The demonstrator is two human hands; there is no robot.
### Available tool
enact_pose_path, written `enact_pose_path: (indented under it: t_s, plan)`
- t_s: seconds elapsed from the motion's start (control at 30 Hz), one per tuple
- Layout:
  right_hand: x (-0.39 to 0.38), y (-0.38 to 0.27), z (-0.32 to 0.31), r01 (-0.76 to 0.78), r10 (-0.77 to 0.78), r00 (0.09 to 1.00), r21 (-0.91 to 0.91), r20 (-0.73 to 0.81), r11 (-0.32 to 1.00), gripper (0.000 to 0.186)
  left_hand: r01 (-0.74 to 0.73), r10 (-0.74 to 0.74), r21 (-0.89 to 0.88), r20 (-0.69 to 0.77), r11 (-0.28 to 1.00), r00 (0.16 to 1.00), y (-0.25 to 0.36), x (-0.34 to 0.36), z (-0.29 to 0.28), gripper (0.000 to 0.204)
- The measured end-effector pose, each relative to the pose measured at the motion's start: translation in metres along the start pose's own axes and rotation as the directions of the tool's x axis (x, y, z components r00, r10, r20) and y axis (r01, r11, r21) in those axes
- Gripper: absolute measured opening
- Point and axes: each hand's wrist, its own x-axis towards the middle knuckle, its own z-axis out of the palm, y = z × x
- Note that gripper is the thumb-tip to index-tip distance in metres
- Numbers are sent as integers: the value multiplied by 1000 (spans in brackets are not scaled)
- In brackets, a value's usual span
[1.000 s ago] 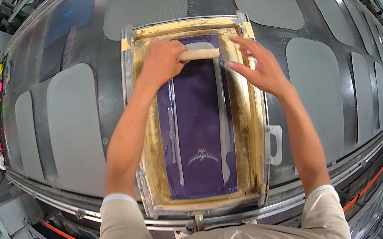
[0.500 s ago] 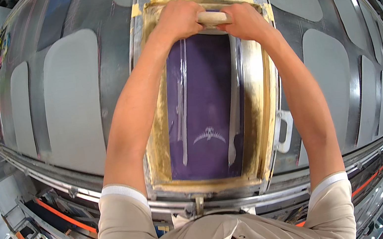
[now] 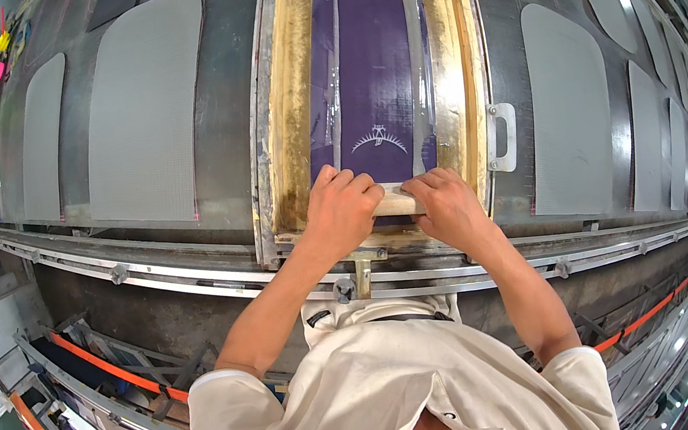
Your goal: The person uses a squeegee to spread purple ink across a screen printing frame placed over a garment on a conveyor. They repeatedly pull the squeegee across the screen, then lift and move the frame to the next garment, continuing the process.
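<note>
My left hand [image 3: 341, 208] and my right hand [image 3: 450, 200] are closed on a squeegee with a pale wooden handle [image 3: 397, 203]. It lies crosswise at the near end of a screen printing frame [image 3: 471, 42], whose inner borders are covered in worn yellowish tape. Its blade is mostly hidden by my hands. Beyond the squeegee stretches the purple screen mesh [image 3: 370, 40], with a pale arched design [image 3: 378, 139] near my hands and small pale lettering at the far end. Streaks of greyish ink [image 3: 414, 69] run lengthwise along both sides of the mesh.
Flat grey rounded panels [image 3: 143, 112] lie on the dark table to both sides, including one panel [image 3: 567, 117] right of the frame. A white metal handle [image 3: 505, 137] sticks out from the frame's right side. A metal rail [image 3: 220, 281] borders the table's near edge.
Both hands have drawn the squeegee from the far end of the frame to its near end, toward my body. The far part of the mesh is now uncovered. My view has shifted too.
</note>
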Motion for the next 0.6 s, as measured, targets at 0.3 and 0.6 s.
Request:
enact_pose_path:
  t_s: [0.3, 0.6]
  plan:
    - [191, 130, -69, 103, -130, 986, -238, -101, 966, 19, -29, 33, 144, -30, 989, 999, -117, 210, -32, 22]
    - [336, 236, -113, -93, 96, 995, -126, 18, 988, 31, 0, 12, 156, -78, 988, 997, -211, 367, -34, 34]
